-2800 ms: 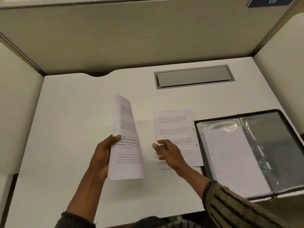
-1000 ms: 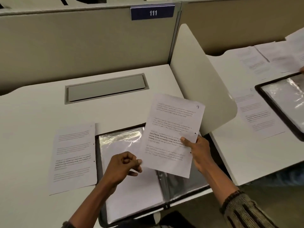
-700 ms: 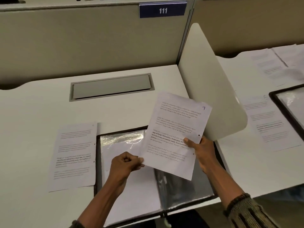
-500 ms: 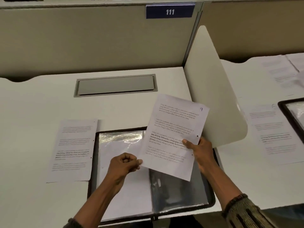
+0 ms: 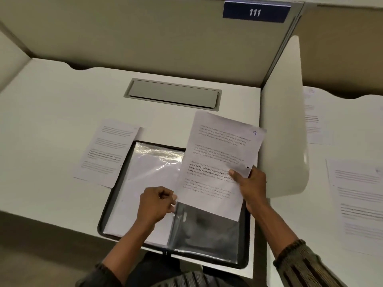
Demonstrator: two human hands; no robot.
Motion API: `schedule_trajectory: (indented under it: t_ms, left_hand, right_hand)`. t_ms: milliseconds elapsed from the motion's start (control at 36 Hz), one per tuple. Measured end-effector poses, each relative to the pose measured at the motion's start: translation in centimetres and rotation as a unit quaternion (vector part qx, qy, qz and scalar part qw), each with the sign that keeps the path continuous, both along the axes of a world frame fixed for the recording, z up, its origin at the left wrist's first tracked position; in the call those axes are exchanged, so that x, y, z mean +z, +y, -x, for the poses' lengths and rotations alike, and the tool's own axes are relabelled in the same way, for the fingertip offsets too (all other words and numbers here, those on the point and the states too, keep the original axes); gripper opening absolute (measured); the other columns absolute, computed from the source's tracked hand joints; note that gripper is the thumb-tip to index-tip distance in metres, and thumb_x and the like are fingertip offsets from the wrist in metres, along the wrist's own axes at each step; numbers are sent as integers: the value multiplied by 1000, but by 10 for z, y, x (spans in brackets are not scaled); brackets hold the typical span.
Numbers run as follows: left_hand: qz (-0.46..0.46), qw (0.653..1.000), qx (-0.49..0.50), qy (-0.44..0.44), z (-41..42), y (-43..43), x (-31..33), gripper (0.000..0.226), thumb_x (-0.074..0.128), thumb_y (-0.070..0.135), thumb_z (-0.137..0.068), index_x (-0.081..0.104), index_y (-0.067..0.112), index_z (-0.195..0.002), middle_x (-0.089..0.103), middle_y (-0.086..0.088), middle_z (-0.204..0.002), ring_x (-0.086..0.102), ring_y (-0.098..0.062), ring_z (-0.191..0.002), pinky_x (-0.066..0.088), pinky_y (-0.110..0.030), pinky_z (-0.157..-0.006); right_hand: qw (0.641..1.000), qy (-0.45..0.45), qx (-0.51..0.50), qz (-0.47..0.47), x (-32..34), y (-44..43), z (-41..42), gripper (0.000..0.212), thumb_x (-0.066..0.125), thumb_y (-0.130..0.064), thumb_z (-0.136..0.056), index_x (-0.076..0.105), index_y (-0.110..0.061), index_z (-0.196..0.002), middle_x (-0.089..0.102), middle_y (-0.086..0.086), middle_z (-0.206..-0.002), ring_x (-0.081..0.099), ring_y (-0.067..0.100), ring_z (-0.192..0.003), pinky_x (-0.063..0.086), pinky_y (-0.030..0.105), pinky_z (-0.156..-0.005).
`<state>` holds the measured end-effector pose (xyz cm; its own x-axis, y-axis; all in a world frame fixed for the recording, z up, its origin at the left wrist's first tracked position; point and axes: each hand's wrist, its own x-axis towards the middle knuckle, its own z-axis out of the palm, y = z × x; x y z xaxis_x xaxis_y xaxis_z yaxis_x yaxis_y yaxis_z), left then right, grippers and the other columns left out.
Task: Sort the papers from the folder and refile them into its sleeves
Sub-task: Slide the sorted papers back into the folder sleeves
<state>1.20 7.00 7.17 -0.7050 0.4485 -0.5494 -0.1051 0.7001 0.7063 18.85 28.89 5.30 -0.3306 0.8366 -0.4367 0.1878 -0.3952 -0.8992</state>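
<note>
**Position.** The sheet marked 9 (image 5: 219, 162) is held in the air above the open folder (image 5: 108, 204), which lies on the table (image 5: 51, 121).

**Hands.** The right hand (image 5: 251, 185) clamps the sheet's right edge, thumb on top. The left hand (image 5: 155, 204), fingers curled, pinches its lower left corner.

**Handling, as judged.** A single sheet is very light and limp, so it is liable to buckle or crease. Holding it at two opposite edges keeps it flat. The clear sleeve (image 5: 207, 235) beneath looks slick and floppy, and its mouth probably needs spreading first.

**Other.** A second sheet (image 5: 105, 152) lies on the table against the folder's left side.
</note>
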Motion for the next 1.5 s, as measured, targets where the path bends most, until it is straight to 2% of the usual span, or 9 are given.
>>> schedule_trajectory:
  t_ms: [194, 444, 667, 917, 1111, 1222, 1333, 1417, 1500]
  left_hand:
    - [35, 999, 4, 22, 17, -4, -7, 20, 65, 3, -99, 79, 14, -89, 78, -1, -73, 77, -20, -65, 65, -31, -68]
    - [-61, 995, -10, -84, 57, 30, 9, 44, 67, 58, -96, 76, 16, -105, 82, 3, -96, 79, -15, -87, 65, -35, -83]
    - [-104, 971, -124, -174, 77, 48, 9, 38, 86, 8, -86, 71, 6, -120, 81, -5, -111, 78, -25, -104, 62, -50, -96]
    - [-123, 977, -166, -60, 85, 46, 13, 22, 82, 7, -90, 76, 13, -110, 82, 3, -103, 79, -16, -97, 63, -42, -93]
    - [-126, 972, -197, 9, 99, 47, 22, 20, 80, 10, -93, 78, 20, -111, 81, 11, -105, 79, -12, -94, 64, -38, -88]
    - [-132, 973, -187, -2, 103, 46, 24, 21, 80, 9, -93, 78, 18, -111, 82, 6, -107, 79, -16, -96, 64, -43, -90]
    - [-146, 974, -169, -18, 101, 47, 23, 20, 78, 2, -93, 77, 12, -111, 82, 3, -104, 79, -19, -97, 63, -46, -92]
    - [-147, 977, -154, -20, 95, 52, 20, 21, 76, 0, -94, 77, 12, -110, 82, 4, -105, 80, -18, -96, 63, -42, -91]
    - [-145, 979, -139, -14, 90, 57, 13, 22, 77, 0, -93, 77, 14, -110, 82, 3, -106, 79, -19, -97, 63, -44, -92]
  right_hand:
    - [1000, -3, -11, 1, 4, 2, 3, 43, 84, -3, -85, 72, -17, -124, 79, -10, -104, 77, 15, -95, 63, 28, -77]
    - [1000, 2, 21, 8, 2, -2, 13, 56, 89, -6, -81, 68, -16, -131, 77, -2, -120, 75, 20, -106, 63, 42, -90]
    - [1000, 17, -1, 20, 17, -8, 19, 48, 84, -2, -84, 69, -14, -129, 79, -5, -112, 77, 19, -99, 64, 32, -77]
    - [1000, 20, -16, -8, 53, 32, 26, 35, 85, -2, -83, 71, -2, -115, 80, 8, -107, 78, 29, -98, 64, 43, -86]
    - [994, -38, 76, -67, 106, 111, 49, 41, 93, -12, -74, 77, -10, -112, 78, 9, -103, 75, 23, -87, 61, 31, -70]
    - [945, -156, 259, -123, 131, 143, 73, 42, 99, -24, -67, 81, -17, -104, 80, 5, -99, 76, 20, -90, 61, 33, -78]
    - [849, -247, 442, -151, 144, 158, 101, 35, 96, -27, -73, 82, -21, -105, 80, -2, -102, 76, 21, -97, 63, 36, -85]
    - [783, -295, 504, -211, 140, 164, 118, 29, 93, -33, -77, 83, -25, -103, 80, -7, -101, 73, 20, -100, 59, 39, -92]
    - [763, -306, 521, -228, 134, 173, 130, 31, 93, -33, -77, 83, -22, -104, 80, -5, -100, 73, 21, -98, 57, 39, -91]
